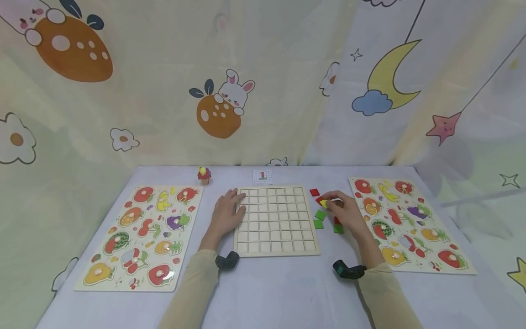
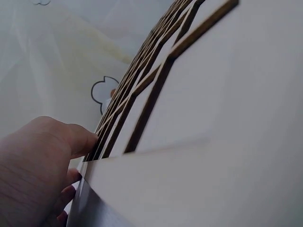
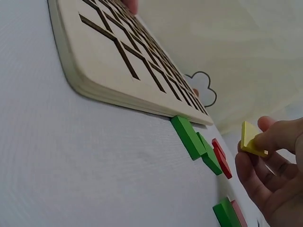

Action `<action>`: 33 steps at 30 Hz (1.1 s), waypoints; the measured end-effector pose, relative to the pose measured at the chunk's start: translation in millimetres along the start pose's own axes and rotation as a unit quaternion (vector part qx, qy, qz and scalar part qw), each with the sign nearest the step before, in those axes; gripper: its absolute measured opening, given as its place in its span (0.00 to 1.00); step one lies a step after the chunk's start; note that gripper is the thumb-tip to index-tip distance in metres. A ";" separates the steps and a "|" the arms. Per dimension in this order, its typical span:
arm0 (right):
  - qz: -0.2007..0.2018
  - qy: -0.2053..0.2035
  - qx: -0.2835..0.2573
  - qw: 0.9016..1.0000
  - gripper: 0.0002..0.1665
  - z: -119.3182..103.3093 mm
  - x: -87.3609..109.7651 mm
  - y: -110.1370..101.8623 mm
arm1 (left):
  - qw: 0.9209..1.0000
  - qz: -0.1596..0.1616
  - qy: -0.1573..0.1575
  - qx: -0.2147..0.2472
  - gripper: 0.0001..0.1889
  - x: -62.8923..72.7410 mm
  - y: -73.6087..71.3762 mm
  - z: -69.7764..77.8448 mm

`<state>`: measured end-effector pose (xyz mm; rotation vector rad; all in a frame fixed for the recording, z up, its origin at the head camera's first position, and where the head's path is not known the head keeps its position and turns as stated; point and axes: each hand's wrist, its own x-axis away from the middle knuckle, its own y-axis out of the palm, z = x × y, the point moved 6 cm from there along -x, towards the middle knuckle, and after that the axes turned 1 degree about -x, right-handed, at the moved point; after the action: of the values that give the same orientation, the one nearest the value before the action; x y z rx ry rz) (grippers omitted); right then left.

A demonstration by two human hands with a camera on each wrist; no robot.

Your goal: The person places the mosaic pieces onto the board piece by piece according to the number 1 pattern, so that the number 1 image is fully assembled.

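On a worktop (image 1: 283,292), a person's left hand (image 1: 227,213) rests, fingers spread, on the left edge of a gridded wooden board (image 1: 276,225). Right of the board, the right hand (image 1: 346,213) pinches a yellow tile (image 1: 323,204), near loose red tiles (image 1: 314,192) and green tiles (image 1: 318,224).

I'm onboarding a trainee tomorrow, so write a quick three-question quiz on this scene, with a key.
1. Multiple choice: which hand pinches the yellow tile?
A) the left
B) the right
C) both

2. Fill the gap: the loose tiles lying beside the wooden grid board are red and ____.

3. True or false: the left hand touches the right edge of the board.

Key:
1. B, the right hand.
2. Green.
3. False; it touches the left edge.
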<state>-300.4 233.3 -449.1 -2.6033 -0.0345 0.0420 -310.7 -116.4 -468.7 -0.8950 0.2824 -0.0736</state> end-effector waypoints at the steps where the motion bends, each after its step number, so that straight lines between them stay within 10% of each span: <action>1: -0.004 -0.002 0.000 1.000 0.16 -1.1 0.0 1.7 | 1.000 0.002 0.000 0.002 0.22 0.4 -0.6 -0.1; 33: -0.016 -0.014 -0.060 0.998 0.14 -28.7 -16.6 56.0 | 1.000 0.017 -0.007 0.006 0.21 1.1 3.1 -1.9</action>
<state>-315.0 169.9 -452.7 -2.7211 -0.0914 0.0668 -310.3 -116.1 -472.5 -0.8784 0.2843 -0.0386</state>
